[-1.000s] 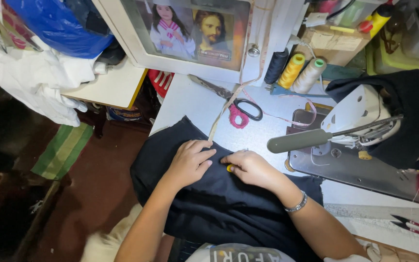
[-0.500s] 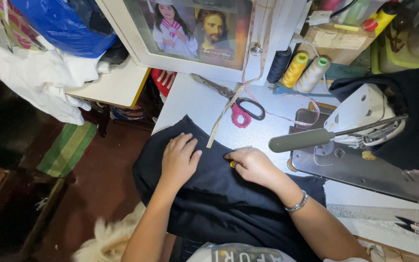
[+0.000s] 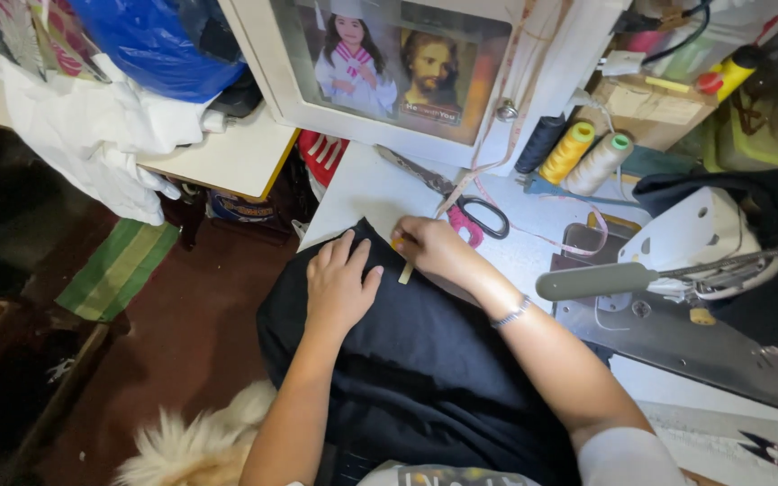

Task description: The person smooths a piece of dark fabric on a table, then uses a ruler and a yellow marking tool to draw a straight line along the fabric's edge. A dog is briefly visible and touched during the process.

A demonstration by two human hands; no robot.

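Observation:
A black garment [image 3: 425, 360] lies over the near edge of the white sewing table [image 3: 357, 184] and hangs into my lap. My left hand [image 3: 339, 283] rests flat on the cloth near its far left corner, fingers spread. My right hand [image 3: 438, 252] is at the cloth's far edge, pinching a small yellow piece, seemingly tailor's chalk [image 3: 398, 241], next to a cream measuring tape [image 3: 407, 270] that runs up the table.
Pink-handled scissors [image 3: 470, 216] lie just beyond my right hand. Three thread cones [image 3: 578, 153] stand at the back. A white sewing machine [image 3: 677, 261] with black cloth sits to the right. A framed picture [image 3: 389, 63] leans behind. A furry animal [image 3: 191, 445] lies below.
My right hand has slid from the middle of the cloth up to its far edge. My left hand opened flat and moved a little farther up the cloth.

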